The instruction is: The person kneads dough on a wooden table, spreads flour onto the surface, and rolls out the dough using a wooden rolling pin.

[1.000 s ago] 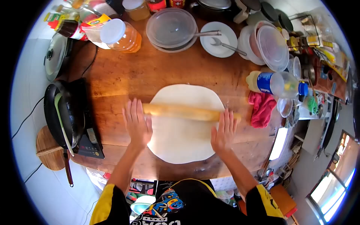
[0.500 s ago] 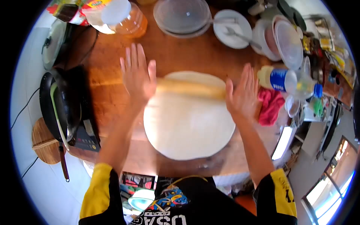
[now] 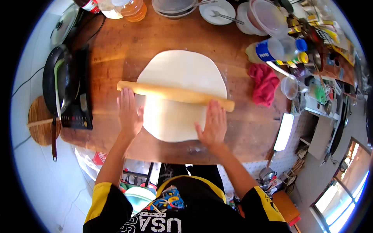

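A wide, flat sheet of pale dough (image 3: pixel 171 120) lies on the wooden table. Across its middle rests a wooden rolling pin (image 3: pixel 175 94), tilted slightly down to the right, with both ends reaching past the dough. My left hand (image 3: pixel 129 110) has its fingers stretched out, the fingertips at the pin's left end. Near the pin's right end, my right hand (image 3: pixel 214 122) lies flat with fingertips on the wood and the thumb spread over the dough's edge. Neither hand wraps round the pin.
At left, a black frying pan (image 3: pixel 54 83) sits on an induction cooker (image 3: pixel 81 112). A red cloth (image 3: pixel 264 84) and a plastic bottle (image 3: pixel 268 49) are on the right. Along the back stand a jar (image 3: pixel 133 11), a plate with a fork (image 3: pixel 217 12) and lidded bowls (image 3: pixel 268 15).
Both hands have come back toward my body, and the rolling pin has gone from the dough's far part to its middle. The head view has shifted too.
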The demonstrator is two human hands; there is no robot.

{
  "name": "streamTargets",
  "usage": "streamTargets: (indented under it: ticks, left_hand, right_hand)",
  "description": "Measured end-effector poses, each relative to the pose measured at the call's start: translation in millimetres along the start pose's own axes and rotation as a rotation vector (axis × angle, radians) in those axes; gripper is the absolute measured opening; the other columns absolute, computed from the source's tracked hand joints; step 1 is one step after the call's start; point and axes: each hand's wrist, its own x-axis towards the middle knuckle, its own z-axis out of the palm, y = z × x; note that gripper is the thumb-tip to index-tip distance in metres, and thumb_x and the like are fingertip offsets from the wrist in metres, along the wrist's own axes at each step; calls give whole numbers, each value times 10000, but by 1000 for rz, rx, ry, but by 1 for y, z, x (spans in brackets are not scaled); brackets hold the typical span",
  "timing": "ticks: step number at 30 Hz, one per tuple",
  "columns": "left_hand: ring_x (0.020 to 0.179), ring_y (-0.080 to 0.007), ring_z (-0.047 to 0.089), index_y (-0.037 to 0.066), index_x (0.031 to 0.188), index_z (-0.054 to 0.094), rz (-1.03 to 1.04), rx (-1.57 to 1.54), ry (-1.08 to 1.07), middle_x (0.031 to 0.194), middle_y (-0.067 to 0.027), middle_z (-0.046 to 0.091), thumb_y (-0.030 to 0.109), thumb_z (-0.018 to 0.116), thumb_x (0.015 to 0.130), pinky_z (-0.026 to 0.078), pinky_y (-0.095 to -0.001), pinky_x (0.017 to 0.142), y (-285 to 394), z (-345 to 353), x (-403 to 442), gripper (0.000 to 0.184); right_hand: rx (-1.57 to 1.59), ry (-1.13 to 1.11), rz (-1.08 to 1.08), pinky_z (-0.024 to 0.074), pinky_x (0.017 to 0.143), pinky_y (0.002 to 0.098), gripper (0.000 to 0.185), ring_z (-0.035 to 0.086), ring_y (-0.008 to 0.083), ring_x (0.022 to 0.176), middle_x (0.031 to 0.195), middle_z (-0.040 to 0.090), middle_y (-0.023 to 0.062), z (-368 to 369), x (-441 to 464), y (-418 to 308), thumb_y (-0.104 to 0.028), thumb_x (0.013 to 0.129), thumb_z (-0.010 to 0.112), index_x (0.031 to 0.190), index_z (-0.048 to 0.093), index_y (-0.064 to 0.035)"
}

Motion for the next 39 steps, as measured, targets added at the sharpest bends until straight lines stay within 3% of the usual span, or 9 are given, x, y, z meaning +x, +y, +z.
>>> streamTargets:
  ticks: [2, 5, 8, 14, 20, 23, 27, 33, 39]
  left_hand:
    - [1521, -387, 222, -14, 1560, 286, -142, 185, -285, 1632, -248, 240, 299, 433, 1049, 152, -550, 1227, -5, -23, -56, 618]
    - [1527, -382, 201, 2, 1571, 270, -316, 98, -144, 1639, -245, 222, 292, 414, 1063, 152, -505, 1236, -6, -7, -111, 603]
    - [1511, -392, 226, 0, 1552, 314, -580, -470, 126, 1626, -258, 242, 291, 401, 1072, 177, -447, 1235, 43, -11, -150, 568]
    - [1161, -385, 626, -36, 1283, 600, -868, -443, 22, 1233, -275, 647, 260, 456, 1049, 470, -432, 1008, 147, -80, -216, 404]
    - [974, -366, 691, 31, 1158, 666, -1200, -572, 87, 1015, -208, 719, 287, 484, 987, 504, -462, 888, 138, -70, -296, 358]
    - [835, -206, 711, 3, 1180, 651, -1209, -482, 33, 982, -144, 733, 275, 498, 1008, 548, -350, 756, 112, -46, -324, 356]
    - [840, -277, 714, -34, 1105, 662, -1302, -748, 161, 955, -186, 732, 273, 481, 975, 541, -374, 751, 124, -42, -309, 379]
    - [802, -176, 719, -12, 1094, 672, -1460, -1142, 233, 983, -173, 740, 262, 484, 990, 543, -314, 651, 120, -6, -264, 348]
    - [732, -226, 687, 25, 908, 697, -1119, -659, -52, 821, -130, 711, 262, 539, 912, 523, -360, 622, 68, 61, -202, 285]
  right_hand:
    - [39, 8, -1, 283, 1175, 579, 721, 394, 417, 1424, 1524, 426, 242, -4, -26, -6, -385, 889, 629, 1449, 462, 39]
    - [107, 109, 15, 263, 1189, 568, 637, 371, 392, 1441, 1508, 454, 213, -13, 2, -6, -277, 891, 632, 1431, 483, 25]
    - [-2, 62, -161, 296, 1167, 502, 534, 511, 324, 1291, 1321, 591, 106, -9, 27, 5, -188, 844, 675, 1346, 555, -51]
    - [131, 16, -252, 389, 971, 454, 432, 548, 259, 1125, 1174, 610, 46, -5, -9, 0, -137, 800, 683, 1229, 640, -152]
    - [142, -99, -230, 400, 931, 456, 386, 524, 287, 1106, 1096, 574, 97, 14, -42, -30, -138, 857, 641, 1234, 594, -71]
    - [140, -204, -165, 424, 938, 479, 481, 529, 327, 1133, 1162, 587, 116, 15, -51, -23, -153, 789, 735, 1236, 580, -66]
    - [278, -144, -68, 443, 955, 505, 467, 536, 389, 1144, 1180, 592, 172, -31, -90, 19, -174, 779, 767, 1190, 593, -34]
    - [193, 75, 345, 450, 985, 503, 530, 533, 420, 1163, 1227, 584, 207, -64, -166, 111, -164, 774, 790, 1236, 579, -11]
    - [66, 178, 651, 422, 1036, 508, 593, 486, 442, 1210, 1314, 496, 265, -46, -159, 138, -225, 851, 740, 1320, 511, 56]
